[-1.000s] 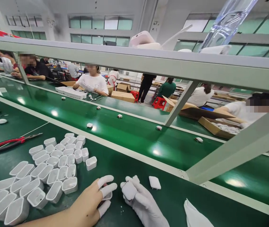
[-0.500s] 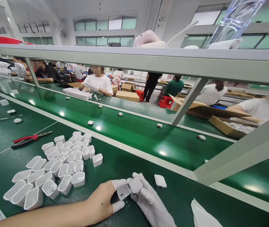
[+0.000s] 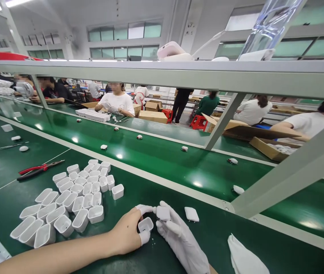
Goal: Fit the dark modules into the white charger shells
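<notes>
- White, squarish and round-cornered, a small piece [image 3: 163, 214] is pinched in the fingers of the gloved right hand [image 3: 175, 235], above the green tabletop [image 3: 113, 220].
- The left hand [image 3: 127, 232], with white covers on its fingertips, grips a small cup [image 3: 146, 225] between thumb and fingers; its open mouth faces the camera.
- The small piece is just beside the cup, to its right; whether the left index fingertip touches the piece, I cannot tell.
- A cluster of white open containers [image 3: 78, 190] stands to the left of both hands, with one container [image 3: 118, 192] slightly apart at its right edge.
- Beyond the cluster lie pliers [image 3: 40, 169] with one red and one black handle.
- To the right of the gloved hand lies a loose white piece [image 3: 192, 214]; nearer the camera is a crumpled white cloth-like item [image 3: 244, 257].
- Behind the tabletop's pale edge strip runs a green belt [image 3: 156, 163] carrying small, spaced-out parts.
- Across it sits a person in a white shirt [image 3: 118, 102].
</notes>
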